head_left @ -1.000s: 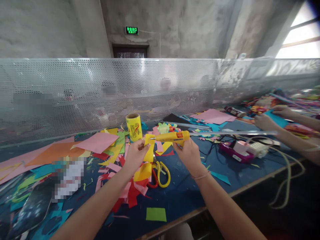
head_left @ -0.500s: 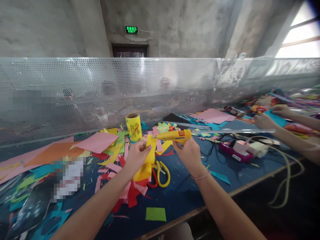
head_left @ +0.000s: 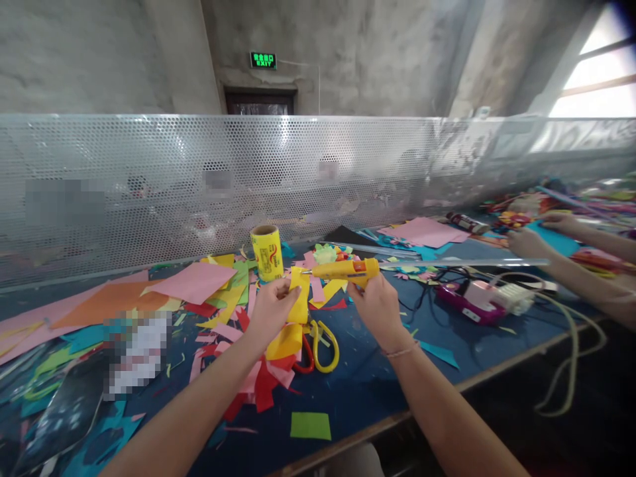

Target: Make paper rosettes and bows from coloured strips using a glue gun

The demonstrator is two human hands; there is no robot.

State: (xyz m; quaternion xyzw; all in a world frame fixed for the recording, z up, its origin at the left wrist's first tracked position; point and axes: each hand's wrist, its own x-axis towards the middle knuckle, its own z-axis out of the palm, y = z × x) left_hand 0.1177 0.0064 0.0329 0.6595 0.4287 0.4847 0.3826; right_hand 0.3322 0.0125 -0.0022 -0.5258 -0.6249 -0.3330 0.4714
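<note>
My left hand [head_left: 275,306] pinches a yellow paper strip [head_left: 300,303] held upright above the table. In my right hand [head_left: 376,306] is a yellow glue gun [head_left: 342,270], its metal nozzle pointing left and at the strip's upper edge; whether it touches I cannot tell. Under and beside the strip lie scissors [head_left: 325,346] with one red and one yellow handle loop. Another yellow paper piece [head_left: 285,341] covers part of them. Red and pink paper strips [head_left: 258,384] are heaped below my left hand. Behind it stands a yellow cardboard tube [head_left: 267,253].
A green paper rectangle [head_left: 311,425] lies near the table's front edge. To the right are a purple power strip [head_left: 470,305] and loose cables. A perforated metal screen [head_left: 298,179] runs along the back. Another person's hands [head_left: 529,242] hold blue paper at far right.
My hands, the glue gun and the yellow strip stay almost in place. The whole view has shifted very slightly.
</note>
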